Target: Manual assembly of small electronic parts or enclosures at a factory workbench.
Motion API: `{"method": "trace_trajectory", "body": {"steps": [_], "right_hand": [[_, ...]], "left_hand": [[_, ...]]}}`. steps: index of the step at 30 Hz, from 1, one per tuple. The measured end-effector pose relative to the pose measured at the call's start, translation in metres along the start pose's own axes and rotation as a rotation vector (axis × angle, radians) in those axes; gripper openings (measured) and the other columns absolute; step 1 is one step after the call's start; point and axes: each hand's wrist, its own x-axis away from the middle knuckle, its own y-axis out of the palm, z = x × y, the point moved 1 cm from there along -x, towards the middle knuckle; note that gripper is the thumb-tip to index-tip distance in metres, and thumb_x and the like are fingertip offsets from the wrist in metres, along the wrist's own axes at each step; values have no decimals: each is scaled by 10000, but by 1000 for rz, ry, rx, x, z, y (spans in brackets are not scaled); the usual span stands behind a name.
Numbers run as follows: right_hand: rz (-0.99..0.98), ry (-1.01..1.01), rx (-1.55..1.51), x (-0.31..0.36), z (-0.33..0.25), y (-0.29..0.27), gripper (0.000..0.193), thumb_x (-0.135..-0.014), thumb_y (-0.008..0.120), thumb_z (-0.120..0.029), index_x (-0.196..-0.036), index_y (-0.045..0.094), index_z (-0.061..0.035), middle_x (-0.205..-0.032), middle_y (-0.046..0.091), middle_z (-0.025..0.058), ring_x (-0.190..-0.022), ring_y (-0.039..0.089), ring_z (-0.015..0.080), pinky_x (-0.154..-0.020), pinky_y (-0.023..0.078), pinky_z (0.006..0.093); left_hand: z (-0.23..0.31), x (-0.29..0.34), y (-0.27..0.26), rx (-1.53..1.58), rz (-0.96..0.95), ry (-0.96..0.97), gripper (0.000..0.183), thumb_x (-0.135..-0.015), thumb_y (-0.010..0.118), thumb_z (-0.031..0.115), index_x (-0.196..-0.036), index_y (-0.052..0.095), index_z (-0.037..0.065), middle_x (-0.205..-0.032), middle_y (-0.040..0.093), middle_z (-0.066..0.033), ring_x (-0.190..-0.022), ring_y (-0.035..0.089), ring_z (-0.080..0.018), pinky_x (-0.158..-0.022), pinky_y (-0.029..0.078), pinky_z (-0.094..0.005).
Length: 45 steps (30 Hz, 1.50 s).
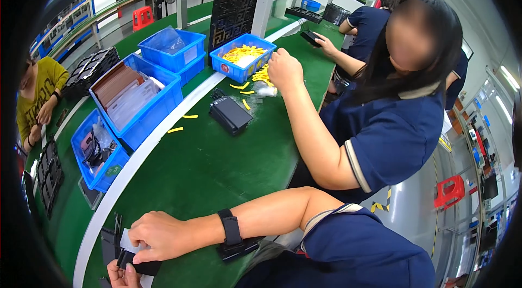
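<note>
At the lower left of the bench, my left hand (125,276) grips a small black rectangular case (126,258) from below, thumb on its near edge. Over it my right hand (159,235) is closed, its fingers pinching a pale thin sheet (127,241) against the case; the fingertips are partly hidden. A black strap (230,227) circles my right wrist. Beside my hands lie more black cases (110,244), partly covered. Under my right forearm sits another black case (239,250).
A co-worker beside me holds a black case (311,38). Stacked black cases (231,114) lie mid-bench near loose yellow strips (239,86) and a blue bin (231,70) of them. Larger blue bins (174,95) stand beyond the white rail (138,160). Another person sits across.
</note>
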Motion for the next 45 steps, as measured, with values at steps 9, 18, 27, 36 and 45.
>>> {"method": "trace_trajectory", "body": {"steps": [9,18,27,36,45], "right_hand": [[-27,38,-311,1,1,13,163,-648,685,-24,-758,592,50,-665,597,147,-621,596,281,-562,460,359],[-12,18,-327,2,-4,9,111,-652,657,16,-720,578,52,-653,578,153,-604,578,286,-547,441,357],[45,-107,-330,-1,-9,3,101,-677,625,30,-750,560,56,-688,553,160,-635,549,306,-550,421,381],[54,-207,-249,-11,-10,10,89,-728,621,-28,-802,594,15,-728,582,148,-669,586,320,-591,474,387],[-117,181,-230,-10,-19,-4,44,-806,596,34,-846,604,52,-750,589,95,-564,609,143,-480,473,255]], "left_hand": [[5,2,4,-192,-3,122,176,-883,602,60,-1024,578,-42,-879,594,-56,-757,522,-102,-684,433,-234],[3,3,4,-182,43,71,204,-892,597,91,-1052,581,-34,-859,597,-63,-718,543,-102,-645,450,-216],[6,2,9,1,2,13,175,-899,576,66,-1044,568,-33,-887,602,-73,-692,570,-100,-634,468,-204],[-2,0,-1,3,29,-5,177,-871,574,88,-1021,568,-6,-997,584,-46,-747,573,-81,-563,501,-204],[-6,-11,11,272,-70,-113,148,-838,640,69,-966,616,-2,-848,637,-77,-681,618,-122,-596,550,-249]]}}
